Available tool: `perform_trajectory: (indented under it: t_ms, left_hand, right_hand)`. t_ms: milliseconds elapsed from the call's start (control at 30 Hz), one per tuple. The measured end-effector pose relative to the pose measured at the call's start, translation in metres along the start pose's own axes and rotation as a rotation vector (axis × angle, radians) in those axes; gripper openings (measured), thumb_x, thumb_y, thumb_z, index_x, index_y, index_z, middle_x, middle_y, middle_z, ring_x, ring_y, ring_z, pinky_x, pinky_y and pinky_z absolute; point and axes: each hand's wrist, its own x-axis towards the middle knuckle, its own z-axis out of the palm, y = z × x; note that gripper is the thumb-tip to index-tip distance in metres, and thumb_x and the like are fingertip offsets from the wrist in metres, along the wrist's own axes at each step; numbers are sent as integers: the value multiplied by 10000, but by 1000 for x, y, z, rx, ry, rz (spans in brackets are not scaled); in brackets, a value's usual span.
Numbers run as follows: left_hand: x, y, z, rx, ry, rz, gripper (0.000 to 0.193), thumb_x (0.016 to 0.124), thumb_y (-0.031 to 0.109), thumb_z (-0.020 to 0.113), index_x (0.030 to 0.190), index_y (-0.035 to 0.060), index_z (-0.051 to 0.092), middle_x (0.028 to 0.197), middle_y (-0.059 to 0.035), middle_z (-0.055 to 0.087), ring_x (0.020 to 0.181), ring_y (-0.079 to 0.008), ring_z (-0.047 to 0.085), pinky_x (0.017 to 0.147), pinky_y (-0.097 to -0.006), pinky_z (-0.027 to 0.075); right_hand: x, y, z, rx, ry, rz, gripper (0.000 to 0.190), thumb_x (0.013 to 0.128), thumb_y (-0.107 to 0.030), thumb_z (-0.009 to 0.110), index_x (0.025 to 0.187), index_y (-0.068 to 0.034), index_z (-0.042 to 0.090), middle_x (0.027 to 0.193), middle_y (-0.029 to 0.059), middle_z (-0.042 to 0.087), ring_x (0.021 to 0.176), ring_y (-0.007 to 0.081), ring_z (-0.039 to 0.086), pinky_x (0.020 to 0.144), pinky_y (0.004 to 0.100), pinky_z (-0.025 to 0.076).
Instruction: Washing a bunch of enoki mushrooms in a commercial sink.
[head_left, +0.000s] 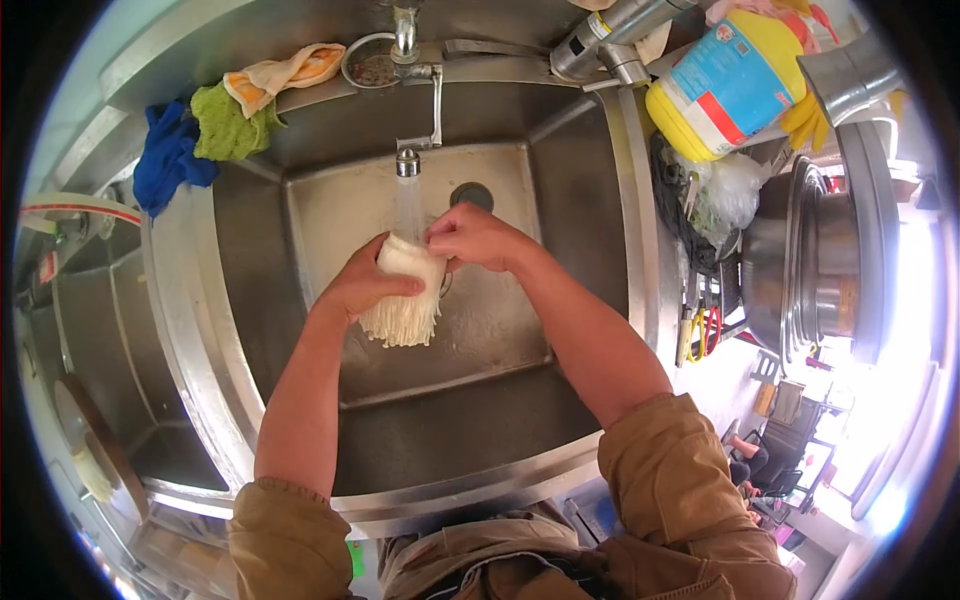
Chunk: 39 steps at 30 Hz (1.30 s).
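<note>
A bundle of enoki mushrooms (409, 289) hangs with its cut base up and its caps down, over the stainless steel sink (480, 345). My left hand (371, 281) grips the bundle from the left side, its thumb across the front. The fingers of my right hand (472, 240) are pinched at the upper right edge of the base; whether they hold a piece of it is hidden. Water runs from the faucet (407, 161) onto or just behind the top of the bundle. The round drain (472, 196) lies beyond my right hand.
A sink strainer (373, 64), green scrub cloth (232, 124) and blue glove (169, 157) lie along the back left rim. A yellow jug (724, 90), scissors (705, 334) and steel pots (795, 262) stand at the right. Another basin (127, 300) is at the left.
</note>
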Motion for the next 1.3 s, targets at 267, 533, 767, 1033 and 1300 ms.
perform_trajectory:
  t_ms: [267, 533, 767, 1033, 1300]
  left_hand:
    - [-1, -9, -12, -148, -106, -68, 729, 681, 144, 778, 1310, 5, 437, 1162, -123, 598, 1067, -251, 596, 925, -376, 483]
    - [5, -47, -13, -657, -251, -130, 776, 682, 407, 762, 1299, 30, 480, 1199, -130, 602, 1096, -278, 589, 958, -414, 470]
    - [8, -75, -20, -724, -157, -121, 808, 681, 477, 747, 1305, 36, 482, 1216, -137, 598, 1092, -284, 592, 964, -424, 469]
    - [1, -57, 16, -825, -229, 127, 816, 817, 698, 409, 1292, 39, 492, 1121, -184, 623, 958, -343, 637, 768, -466, 561]
    - [25, -40, 13, -955, -182, -135, 667, 899, 638, 360, 1301, 123, 495, 1149, -142, 619, 967, -337, 631, 745, -488, 553]
  right_hand:
    - [7, 5, -5, 108, 0, 70, 324, 860, -318, 656, 967, -13, 685, 867, 30, 640, 774, 125, 585, 697, 316, 522]
    - [5, 13, 9, 299, -33, -80, 380, 904, -387, 601, 1035, -38, 675, 911, 37, 647, 836, 126, 575, 753, 306, 466]
    - [-5, 1, 24, 323, -25, -115, 431, 926, -396, 559, 1060, -2, 670, 922, 57, 657, 838, 128, 573, 763, 300, 464]
    - [7, 21, 26, 427, 22, -109, 513, 913, -421, 575, 1175, 20, 582, 1009, 79, 645, 752, 156, 597, 697, 306, 490]
    - [5, 9, 37, 716, 90, -73, 656, 777, -302, 747, 1274, 40, 488, 1134, 150, 600, 989, 221, 607, 839, 344, 504]
